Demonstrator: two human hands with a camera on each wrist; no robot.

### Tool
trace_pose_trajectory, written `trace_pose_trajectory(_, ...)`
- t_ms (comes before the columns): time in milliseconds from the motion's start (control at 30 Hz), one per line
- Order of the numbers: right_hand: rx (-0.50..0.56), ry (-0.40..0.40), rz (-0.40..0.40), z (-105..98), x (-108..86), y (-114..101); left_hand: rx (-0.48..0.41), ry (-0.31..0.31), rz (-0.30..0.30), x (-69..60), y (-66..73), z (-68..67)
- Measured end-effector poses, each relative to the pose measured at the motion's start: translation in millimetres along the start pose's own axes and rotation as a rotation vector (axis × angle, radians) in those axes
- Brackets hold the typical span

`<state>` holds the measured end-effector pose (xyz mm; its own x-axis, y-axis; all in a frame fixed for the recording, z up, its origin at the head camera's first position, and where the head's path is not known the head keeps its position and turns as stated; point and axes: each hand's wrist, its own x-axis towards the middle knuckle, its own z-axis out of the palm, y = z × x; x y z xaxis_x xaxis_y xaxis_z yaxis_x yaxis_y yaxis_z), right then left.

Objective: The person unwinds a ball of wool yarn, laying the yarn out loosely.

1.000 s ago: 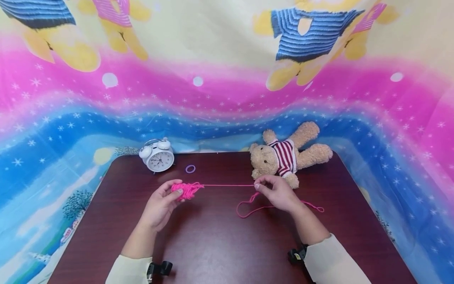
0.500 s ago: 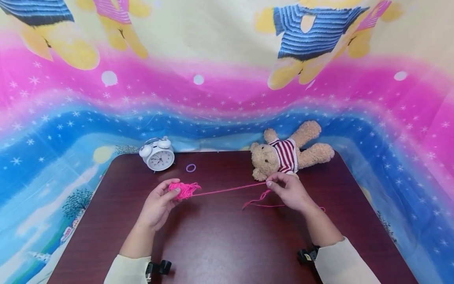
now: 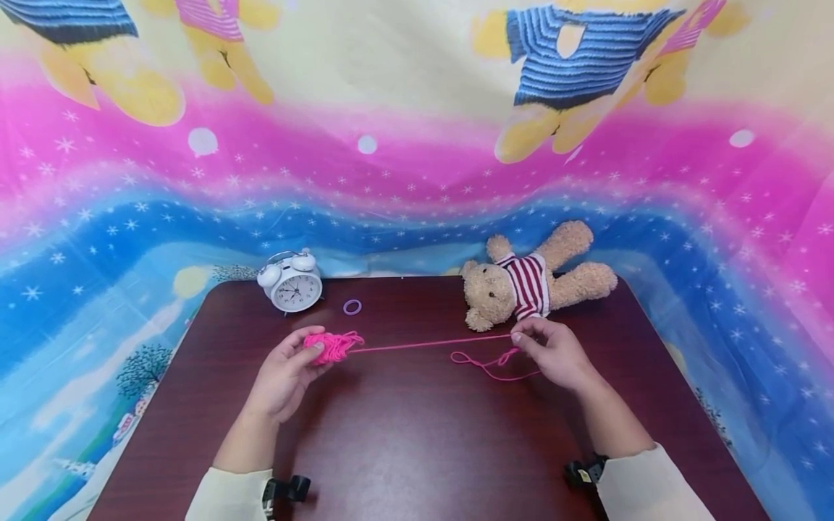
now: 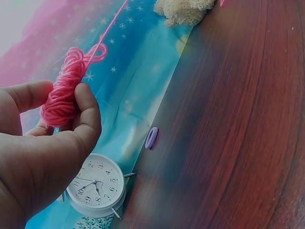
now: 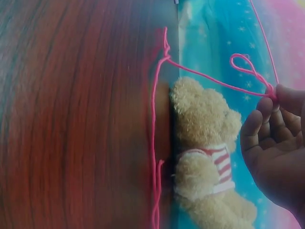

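Observation:
A small bundle of pink yarn [image 3: 331, 347] is gripped between the thumb and fingers of my left hand [image 3: 284, 376], above the table. In the left wrist view the wound yarn [image 4: 63, 93] has loose loops at its top end. One strand [image 3: 430, 342] runs taut from the bundle across to my right hand [image 3: 554, 352], which pinches it between thumb and fingertips. Below the right hand a slack length of yarn [image 3: 485, 367] droops in loops. The right wrist view shows a small loop [image 5: 245, 64] beside the pinching fingers and more yarn trailing over the table.
On the dark wooden table [image 3: 417, 449], a white alarm clock [image 3: 295, 288] stands at the back left with a purple ring [image 3: 352, 307] beside it. A teddy bear [image 3: 528, 282] in a striped shirt lies at the back right. A printed cloth [image 3: 417, 166] hangs behind.
My right hand has moved to the right, so the taut strand between the hands is longer. The left hand with the bundle has shifted slightly left. The drooping yarn has followed the right hand.

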<state>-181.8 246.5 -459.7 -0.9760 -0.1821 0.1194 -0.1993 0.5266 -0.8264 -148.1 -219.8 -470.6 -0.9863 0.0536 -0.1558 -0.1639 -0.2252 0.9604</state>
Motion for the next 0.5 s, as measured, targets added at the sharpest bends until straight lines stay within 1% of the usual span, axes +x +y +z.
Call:
trace_pose_trajectory(167, 0.017, 0.016, 0.036, -9.0, -0.7, 2.6, 0.003, -0.009, 0.0, -0.8, -0.5, -2.3)
trace_pose_trajectory(367, -0.021, 0.057, 0.045, -24.0, -1.8, 2.4, 0.031, 0.001, -0.007, -1.5, -3.3, -4.5)
trace_pose_trajectory(500, 0.035, 0.06, 0.063, -34.1, -2.4, 2.4, 0.052, 0.005, -0.003, -2.3, -4.7, -5.3)
